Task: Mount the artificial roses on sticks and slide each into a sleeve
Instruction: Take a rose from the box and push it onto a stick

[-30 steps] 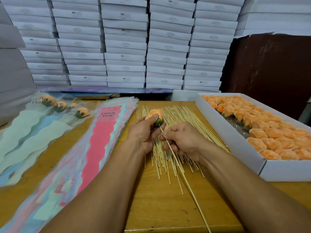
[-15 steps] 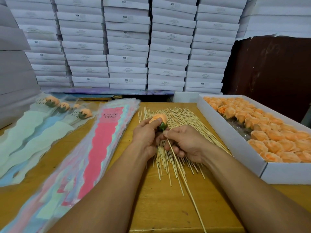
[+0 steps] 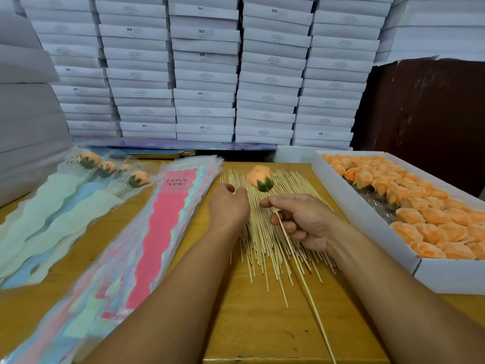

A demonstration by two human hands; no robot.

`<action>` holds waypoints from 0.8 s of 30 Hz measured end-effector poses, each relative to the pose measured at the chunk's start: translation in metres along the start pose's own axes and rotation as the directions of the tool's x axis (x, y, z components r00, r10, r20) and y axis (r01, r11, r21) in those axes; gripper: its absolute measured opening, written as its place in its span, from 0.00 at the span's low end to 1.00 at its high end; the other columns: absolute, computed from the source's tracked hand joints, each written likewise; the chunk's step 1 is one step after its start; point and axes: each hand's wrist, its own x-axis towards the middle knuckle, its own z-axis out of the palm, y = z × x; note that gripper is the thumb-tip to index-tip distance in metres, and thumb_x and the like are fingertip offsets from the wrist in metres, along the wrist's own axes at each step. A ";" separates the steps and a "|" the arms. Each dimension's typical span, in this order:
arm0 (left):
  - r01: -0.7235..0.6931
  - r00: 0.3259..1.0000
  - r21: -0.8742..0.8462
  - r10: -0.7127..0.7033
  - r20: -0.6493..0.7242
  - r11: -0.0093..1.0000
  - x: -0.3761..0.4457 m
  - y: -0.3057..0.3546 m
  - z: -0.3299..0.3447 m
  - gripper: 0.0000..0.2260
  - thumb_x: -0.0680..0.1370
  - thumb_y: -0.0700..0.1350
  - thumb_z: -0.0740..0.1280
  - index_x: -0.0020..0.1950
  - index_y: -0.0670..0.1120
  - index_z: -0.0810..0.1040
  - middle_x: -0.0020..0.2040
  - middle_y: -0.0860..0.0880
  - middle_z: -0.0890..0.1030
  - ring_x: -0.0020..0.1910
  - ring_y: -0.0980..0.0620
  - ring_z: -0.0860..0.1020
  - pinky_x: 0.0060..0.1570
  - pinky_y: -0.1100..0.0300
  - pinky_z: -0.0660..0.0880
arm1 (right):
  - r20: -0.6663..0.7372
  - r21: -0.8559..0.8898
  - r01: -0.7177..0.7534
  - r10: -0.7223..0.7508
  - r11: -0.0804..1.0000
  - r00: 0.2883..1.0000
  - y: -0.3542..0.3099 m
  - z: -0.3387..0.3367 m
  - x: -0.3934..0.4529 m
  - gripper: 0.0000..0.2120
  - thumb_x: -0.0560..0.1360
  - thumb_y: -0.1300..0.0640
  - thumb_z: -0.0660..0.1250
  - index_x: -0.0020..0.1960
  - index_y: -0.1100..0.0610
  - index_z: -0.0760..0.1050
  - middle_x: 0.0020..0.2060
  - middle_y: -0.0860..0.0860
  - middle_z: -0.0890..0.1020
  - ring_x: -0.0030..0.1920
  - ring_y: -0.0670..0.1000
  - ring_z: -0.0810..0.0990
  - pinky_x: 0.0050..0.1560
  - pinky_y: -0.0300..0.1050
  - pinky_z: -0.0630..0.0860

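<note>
An orange artificial rose [image 3: 258,176] with a green calyx sits on the top end of a thin wooden stick [image 3: 301,271]. My right hand [image 3: 304,222] pinches that stick just below the rose and holds it above the pile of loose sticks [image 3: 265,248]. My left hand [image 3: 228,206] hovers left of the rose, fingers loosely curled and holding nothing. A stack of clear sleeves [image 3: 168,219] printed "LOVE YOU" lies to the left. Finished roses in sleeves [image 3: 105,169] lie at the far left.
A white box [image 3: 354,206] filled with several orange rose heads stands on the right of the wooden table [image 3: 262,324]. Stacks of white cartons [image 3: 204,74] form a wall at the back, and a dark brown panel [image 3: 425,106] stands at the back right.
My left hand has let go of the rose and drawn back to the left. The rose now stands on the stick, which my right hand has lifted slightly.
</note>
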 end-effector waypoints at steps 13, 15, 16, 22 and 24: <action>-0.115 0.992 0.891 0.090 0.083 0.440 0.080 0.000 -0.077 0.15 0.78 0.36 0.63 0.65 0.39 0.74 0.64 0.39 0.76 0.67 0.39 0.72 0.68 0.44 0.68 | 0.016 -0.010 -0.027 0.028 1.000 0.999 -0.001 -0.002 0.000 0.10 0.81 0.59 0.65 0.55 0.64 0.82 0.30 0.51 0.79 0.23 0.43 0.67 0.17 0.34 0.61; -0.089 0.996 0.954 0.032 0.083 0.287 0.096 -0.016 -0.094 0.19 0.80 0.39 0.60 0.71 0.40 0.69 0.76 0.39 0.65 0.78 0.38 0.55 0.75 0.35 0.52 | 0.016 -0.019 -0.031 0.032 0.999 0.999 0.000 -0.001 0.000 0.10 0.81 0.60 0.65 0.55 0.64 0.82 0.30 0.51 0.80 0.23 0.43 0.68 0.18 0.34 0.62; -0.086 0.996 0.961 0.012 0.086 0.263 0.102 -0.024 -0.100 0.22 0.81 0.42 0.57 0.76 0.39 0.63 0.80 0.41 0.56 0.80 0.40 0.46 0.76 0.34 0.46 | 0.019 -0.022 -0.031 0.031 0.999 0.999 0.000 -0.001 0.000 0.10 0.81 0.60 0.65 0.55 0.64 0.82 0.30 0.51 0.80 0.23 0.43 0.68 0.18 0.34 0.62; -0.139 0.982 0.950 -0.084 0.168 0.280 0.113 -0.039 -0.111 0.26 0.85 0.53 0.48 0.80 0.42 0.56 0.83 0.47 0.47 0.81 0.44 0.41 0.74 0.30 0.41 | 0.035 -0.023 -0.029 0.030 0.999 0.999 0.002 -0.003 0.003 0.10 0.82 0.60 0.64 0.56 0.63 0.83 0.31 0.51 0.81 0.24 0.42 0.69 0.18 0.33 0.63; -0.156 0.977 0.948 -0.096 0.189 0.278 0.112 -0.040 -0.111 0.25 0.85 0.52 0.48 0.80 0.42 0.58 0.83 0.47 0.48 0.81 0.43 0.42 0.73 0.29 0.43 | 0.039 -0.025 -0.032 0.033 0.999 0.999 0.002 -0.004 0.004 0.10 0.82 0.59 0.64 0.56 0.63 0.83 0.31 0.51 0.81 0.24 0.42 0.69 0.18 0.33 0.63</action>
